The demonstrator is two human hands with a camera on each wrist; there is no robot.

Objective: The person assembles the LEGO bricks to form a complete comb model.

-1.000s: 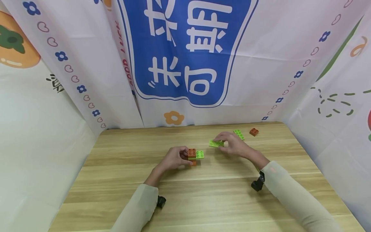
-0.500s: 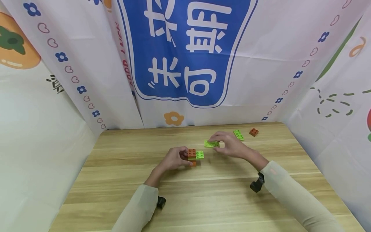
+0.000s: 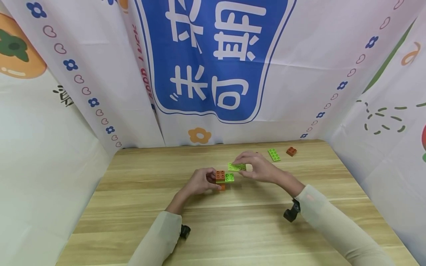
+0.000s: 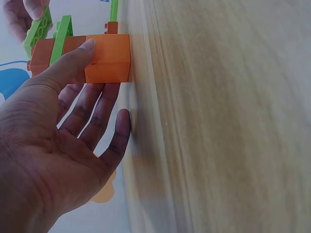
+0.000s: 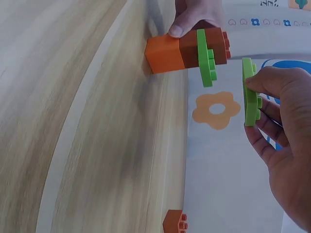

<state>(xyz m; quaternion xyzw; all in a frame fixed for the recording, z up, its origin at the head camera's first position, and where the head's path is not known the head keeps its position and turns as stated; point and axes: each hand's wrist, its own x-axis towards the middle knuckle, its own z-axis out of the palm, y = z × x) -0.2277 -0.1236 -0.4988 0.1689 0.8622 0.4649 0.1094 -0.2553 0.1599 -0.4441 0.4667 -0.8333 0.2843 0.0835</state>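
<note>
A toy-brick stack stands on the table, with an orange block (image 5: 165, 54) at the bottom, a brown brick above it, a green studded plate (image 3: 230, 177) jutting out to the right, and another brown brick (image 3: 220, 174) on top. My left hand (image 3: 198, 181) grips the stack from the left; in the left wrist view the thumb lies across the orange block. Just above and apart from the stack, my right hand (image 3: 260, 167) pinches a second green plate (image 5: 250, 94) between thumb and fingers, its studs facing away from the stack.
Farther back on the right, a loose green plate (image 3: 274, 154) and a loose brown brick (image 3: 291, 151) lie on the wooden table (image 3: 213, 232). Patterned white cloth (image 3: 286, 125) hangs along the back and both sides.
My right hand has moved left with its green plate, closer to the top of the stack. The left hand and the stack stay where they were.
</note>
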